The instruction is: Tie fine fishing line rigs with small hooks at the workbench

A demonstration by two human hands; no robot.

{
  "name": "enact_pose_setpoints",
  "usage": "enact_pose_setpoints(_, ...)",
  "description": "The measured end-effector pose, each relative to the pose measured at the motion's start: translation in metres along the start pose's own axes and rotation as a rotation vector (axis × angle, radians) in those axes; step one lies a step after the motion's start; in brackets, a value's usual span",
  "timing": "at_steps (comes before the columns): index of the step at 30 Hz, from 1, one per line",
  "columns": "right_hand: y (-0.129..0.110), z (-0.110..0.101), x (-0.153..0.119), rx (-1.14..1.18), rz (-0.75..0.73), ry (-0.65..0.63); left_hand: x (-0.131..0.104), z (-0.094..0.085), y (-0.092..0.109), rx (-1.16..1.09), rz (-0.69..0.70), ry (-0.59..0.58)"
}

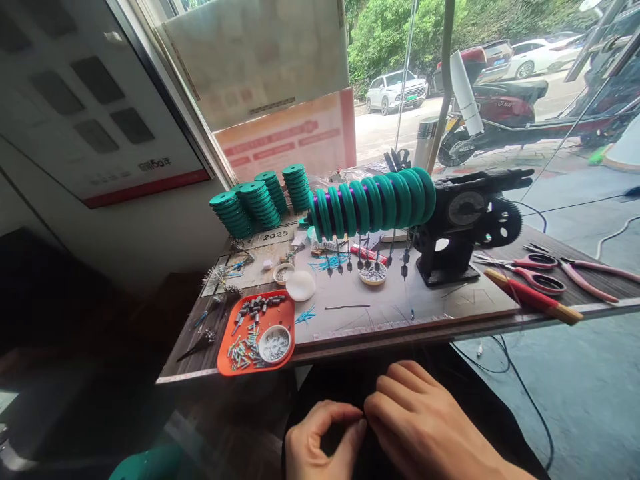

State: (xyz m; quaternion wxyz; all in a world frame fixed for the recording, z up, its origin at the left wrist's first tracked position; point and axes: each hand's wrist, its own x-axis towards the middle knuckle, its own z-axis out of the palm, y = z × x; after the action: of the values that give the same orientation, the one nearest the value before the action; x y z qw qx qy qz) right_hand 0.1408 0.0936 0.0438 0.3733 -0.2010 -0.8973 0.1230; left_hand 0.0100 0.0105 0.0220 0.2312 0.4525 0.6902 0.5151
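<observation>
As left hand (pixel 327 437) meets right hand (pixel 420 417), green disc row (pixel 370 205) points lengthwise leftward.

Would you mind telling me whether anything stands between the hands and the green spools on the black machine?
Yes: the table's front edge separates the left hand and right hand from the green spools; small dark blocks hang below the spools. Over the edge, nothing else visible seems in the way.

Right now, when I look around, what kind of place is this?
It looks like a small workshop, maybe for making things by hand. You can tell from the black geared machine with green spools, the orange tray of little parts, and the pliers.
</observation>
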Motion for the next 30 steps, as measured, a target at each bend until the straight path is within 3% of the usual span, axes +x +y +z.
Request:
enact_pose_setpoints(20, -0.0009, 0.0016, -0.0005, 0.000, 0.001, 0.010, -0.0007, 0.0021, -0.0015, -0.031, -0.057, -0.005)
enact_pose_setpoints(30, -0.0013, 0.0046, 0.0001, -0.018, -0.008, 0.037, -0.0011, 0.0030, -0.0064, -0.062, 0.004, -0.004)
